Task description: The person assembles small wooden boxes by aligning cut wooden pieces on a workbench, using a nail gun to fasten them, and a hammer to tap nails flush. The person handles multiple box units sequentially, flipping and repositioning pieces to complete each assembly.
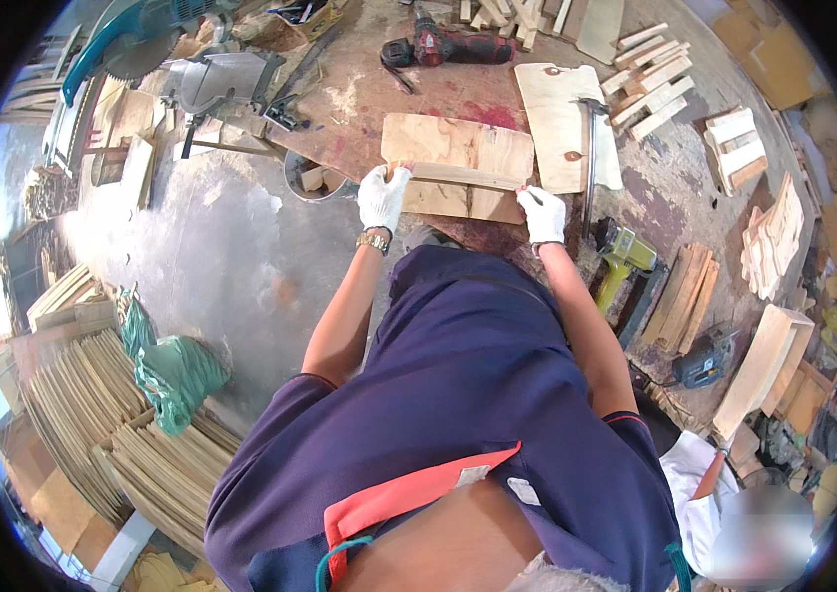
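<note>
Workbench (359,99), red-stained and crowded, carries a plywood panel (458,163) at its near edge, with a mitre saw (206,79) far to the panel's left and a yellow nailer (620,252) off its right corner. Across the panel lies a thin wooden strip (463,176), apparently being lined up. Gloved left hand (382,195) and right hand (543,213) each pinch one end, steadying it.

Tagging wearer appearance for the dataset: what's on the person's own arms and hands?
Both hands wear white knit work gloves: left hand, right hand. A gold-coloured metal wristwatch sits on the left wrist. Forearms are bare; short dark navy sleeves have thin red edging at the cuffs.
</note>
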Available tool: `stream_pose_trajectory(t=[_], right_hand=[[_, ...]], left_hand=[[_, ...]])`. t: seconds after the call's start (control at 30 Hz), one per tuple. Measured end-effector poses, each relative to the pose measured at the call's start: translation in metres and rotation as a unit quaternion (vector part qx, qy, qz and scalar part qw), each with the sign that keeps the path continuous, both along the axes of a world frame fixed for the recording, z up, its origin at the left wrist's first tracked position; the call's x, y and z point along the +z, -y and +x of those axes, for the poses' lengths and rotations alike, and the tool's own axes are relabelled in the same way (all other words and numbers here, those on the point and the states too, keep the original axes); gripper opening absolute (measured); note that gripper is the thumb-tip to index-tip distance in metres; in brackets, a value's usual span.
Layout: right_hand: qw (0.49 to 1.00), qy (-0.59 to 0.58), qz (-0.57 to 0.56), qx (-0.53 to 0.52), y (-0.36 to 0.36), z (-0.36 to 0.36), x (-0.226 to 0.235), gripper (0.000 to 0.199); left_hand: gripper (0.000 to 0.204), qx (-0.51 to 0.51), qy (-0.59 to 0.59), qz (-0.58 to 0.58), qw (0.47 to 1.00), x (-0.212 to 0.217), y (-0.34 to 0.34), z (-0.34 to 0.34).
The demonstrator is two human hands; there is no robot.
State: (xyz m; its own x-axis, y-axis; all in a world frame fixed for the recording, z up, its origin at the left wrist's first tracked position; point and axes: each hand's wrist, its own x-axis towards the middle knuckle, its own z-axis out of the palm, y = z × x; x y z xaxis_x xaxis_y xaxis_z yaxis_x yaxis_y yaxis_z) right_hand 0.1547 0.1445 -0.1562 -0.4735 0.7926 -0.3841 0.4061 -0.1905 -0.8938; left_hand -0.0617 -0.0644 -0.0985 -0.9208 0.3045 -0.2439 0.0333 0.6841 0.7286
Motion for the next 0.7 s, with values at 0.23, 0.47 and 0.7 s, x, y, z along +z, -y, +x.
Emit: stream_pose_trajectory(t=[0.23,0.47,0.7], right_hand=[[1.000,0.007,0.008,0.023,-0.001,0.001,0.009,0.017],[1.000,-0.020,-0.019,-0.003,-0.001,0.000,0.005,0.019],[1.000,-0.015,-0.027,-0.004,-0.002,0.001,0.004,0.026]], left_hand=[[0.049,-0.015,0.022,-0.008,1.000,0.002,0.000,-0.002],[0.051,-0.019,0.013,-0.008,1.000,0.012,-0.002,-0.001],[0.053,-0.007,-0.004,-0.016,1.000,0.014,-0.004,0.001]])
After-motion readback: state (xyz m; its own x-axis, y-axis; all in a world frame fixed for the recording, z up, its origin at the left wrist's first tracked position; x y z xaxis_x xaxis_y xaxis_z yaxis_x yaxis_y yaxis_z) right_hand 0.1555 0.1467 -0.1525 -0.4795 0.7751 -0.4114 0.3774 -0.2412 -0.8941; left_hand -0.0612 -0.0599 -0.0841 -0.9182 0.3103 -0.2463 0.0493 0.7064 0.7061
